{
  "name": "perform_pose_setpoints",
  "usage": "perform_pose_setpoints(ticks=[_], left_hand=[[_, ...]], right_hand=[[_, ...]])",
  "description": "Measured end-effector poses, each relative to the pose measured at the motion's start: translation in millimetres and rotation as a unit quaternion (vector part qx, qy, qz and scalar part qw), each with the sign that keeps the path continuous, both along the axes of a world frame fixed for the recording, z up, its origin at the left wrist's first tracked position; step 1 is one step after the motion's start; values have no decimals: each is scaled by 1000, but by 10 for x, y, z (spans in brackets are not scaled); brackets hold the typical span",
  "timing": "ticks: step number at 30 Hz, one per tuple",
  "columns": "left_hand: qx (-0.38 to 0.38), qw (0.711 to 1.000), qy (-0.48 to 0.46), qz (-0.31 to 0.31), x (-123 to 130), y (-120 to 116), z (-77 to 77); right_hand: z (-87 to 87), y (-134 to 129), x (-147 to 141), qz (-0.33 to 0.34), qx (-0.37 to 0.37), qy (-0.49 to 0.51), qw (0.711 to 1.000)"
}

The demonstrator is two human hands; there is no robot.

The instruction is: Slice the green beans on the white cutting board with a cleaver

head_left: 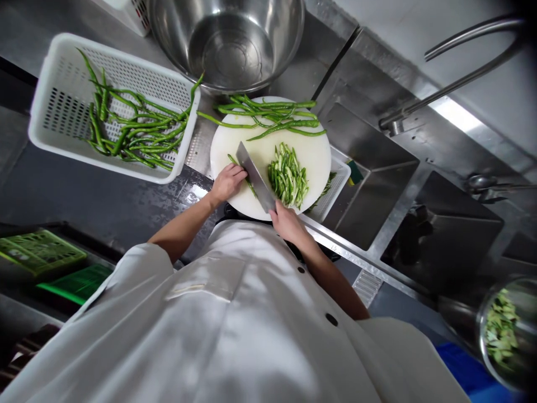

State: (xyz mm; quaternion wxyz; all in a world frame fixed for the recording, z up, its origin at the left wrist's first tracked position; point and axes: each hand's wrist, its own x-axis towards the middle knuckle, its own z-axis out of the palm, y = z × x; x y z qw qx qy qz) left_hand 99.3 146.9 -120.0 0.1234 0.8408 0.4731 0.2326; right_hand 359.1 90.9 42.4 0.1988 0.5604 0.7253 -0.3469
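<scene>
My right hand (pixel 287 222) is closed round the handle of a cleaver (pixel 257 180), whose broad blade slants across the round white cutting board (pixel 323 148). Beside the blade, my left hand (pixel 229 181) presses its bent fingers on a long green chili pepper (pixel 251 187) that lies on the board. To the right of the blade rests a pile of sliced green peppers (pixel 288 176). Several whole green peppers (pixel 274 115) lie along the board's far edge, some reaching past it.
On the left stands a white perforated basket (pixel 46 126) with more green peppers. A large steel bowl (pixel 229 50) is behind the board. Steel sinks (pixel 373 168) and a faucet (pixel 396 120) are on the right. Another white basket (pixel 342 179) sits partly under the board.
</scene>
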Motion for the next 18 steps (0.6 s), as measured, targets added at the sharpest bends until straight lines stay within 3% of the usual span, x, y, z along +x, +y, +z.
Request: perform_pose_setpoints(ticks=[6, 12, 14, 16, 18], left_hand=[[-16, 1000, -23, 15, 9, -27, -25], [-19, 999, -37, -5, -74, 11, -34], [-3, 999, -34, 18, -191, 103, -17], [8, 998, -29, 59, -316, 220, -7], [4, 998, -21, 60, -407, 324, -15]], right_hand=[[-24, 72, 2, -6, 0, 5, 1000], [-286, 130, -232, -19, 25, 30, 999], [-339, 152, -265, -24, 25, 32, 999], [-318, 153, -229, -23, 25, 34, 999], [-225, 130, -145, -16, 26, 27, 999]])
